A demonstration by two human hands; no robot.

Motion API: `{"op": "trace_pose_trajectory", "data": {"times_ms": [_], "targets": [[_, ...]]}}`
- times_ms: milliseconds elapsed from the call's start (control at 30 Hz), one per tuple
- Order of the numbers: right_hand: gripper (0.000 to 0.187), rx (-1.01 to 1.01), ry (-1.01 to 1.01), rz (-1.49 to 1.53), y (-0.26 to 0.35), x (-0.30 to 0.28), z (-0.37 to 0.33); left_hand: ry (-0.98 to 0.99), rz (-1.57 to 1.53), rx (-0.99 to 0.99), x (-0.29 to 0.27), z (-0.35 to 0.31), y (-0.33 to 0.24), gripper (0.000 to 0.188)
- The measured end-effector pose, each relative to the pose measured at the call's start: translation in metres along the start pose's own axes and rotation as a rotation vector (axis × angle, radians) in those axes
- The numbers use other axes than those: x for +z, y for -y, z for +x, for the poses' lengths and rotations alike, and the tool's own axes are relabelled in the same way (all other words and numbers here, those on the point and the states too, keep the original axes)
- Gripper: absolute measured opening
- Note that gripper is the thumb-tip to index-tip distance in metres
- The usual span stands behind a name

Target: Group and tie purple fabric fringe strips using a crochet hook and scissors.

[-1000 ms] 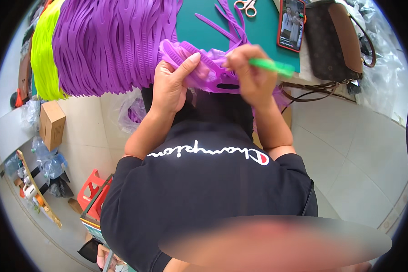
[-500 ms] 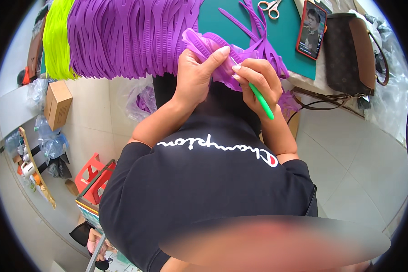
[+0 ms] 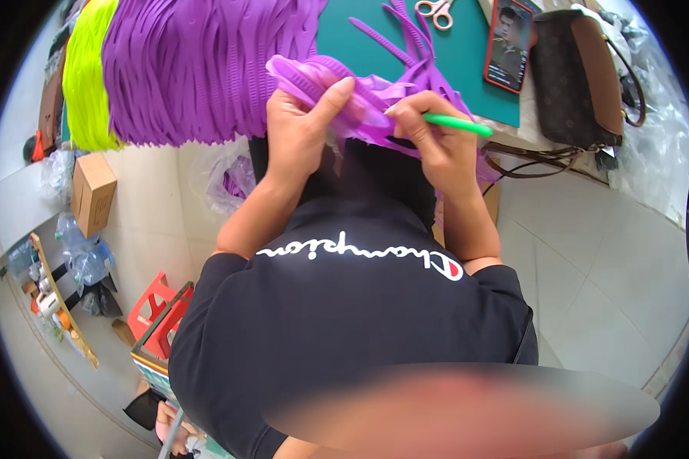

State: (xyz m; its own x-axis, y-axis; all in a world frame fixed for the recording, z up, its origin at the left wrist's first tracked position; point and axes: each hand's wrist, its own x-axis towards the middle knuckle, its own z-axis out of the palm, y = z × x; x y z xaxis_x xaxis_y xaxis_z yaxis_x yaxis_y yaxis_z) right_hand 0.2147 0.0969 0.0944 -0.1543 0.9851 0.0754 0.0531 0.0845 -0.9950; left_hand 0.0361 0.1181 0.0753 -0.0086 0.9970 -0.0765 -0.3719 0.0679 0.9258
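Note:
My left hand (image 3: 297, 128) pinches a purple ridged rubber strap (image 3: 302, 79) between thumb and fingers, above the near edge of the green table mat. Thin, translucent purple film hangs around the strap. On the right, my right hand (image 3: 435, 136) is closed round a slim green-handled tool (image 3: 461, 123), its handle pointing right. The tool's tip is hidden by my fingers, which are close to the film's right end. Loose purple straps (image 3: 417, 57) lie on the mat just beyond my right hand.
A thick row of purple straps (image 3: 207, 69) hangs over the table edge, beside yellow-green straps (image 3: 88, 76). Pink-handled scissors (image 3: 439, 17), a phone (image 3: 507, 46) and a brown handbag (image 3: 574, 80) lie at the far right. A cardboard box (image 3: 92, 195) and red stool (image 3: 157, 314) stand left.
The green handle has swung from pointing down toward me to pointing right. My left hand and the strap appear slightly further left, as the whole view has shifted a little.

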Motion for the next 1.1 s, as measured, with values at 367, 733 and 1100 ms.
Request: {"op": "trace_pose_trajectory", "data": {"times_ms": [367,733,1100], "targets": [[0.031,-0.091,0.28,0.486,-0.008,-0.017,0.011,0.052,0.149,0.095,-0.021,-0.015,0.033,0.033],[0.019,-0.233,0.063,1.23,-0.016,-0.079,0.061,0.049,-0.323,-0.43,-0.036,-0.018,0.029,0.045],[0.025,-0.214,-0.088,-0.045,-0.016,-0.018,0.031,0.171,-0.187,-0.54,-0.031,-0.021,0.014,0.048]]}}
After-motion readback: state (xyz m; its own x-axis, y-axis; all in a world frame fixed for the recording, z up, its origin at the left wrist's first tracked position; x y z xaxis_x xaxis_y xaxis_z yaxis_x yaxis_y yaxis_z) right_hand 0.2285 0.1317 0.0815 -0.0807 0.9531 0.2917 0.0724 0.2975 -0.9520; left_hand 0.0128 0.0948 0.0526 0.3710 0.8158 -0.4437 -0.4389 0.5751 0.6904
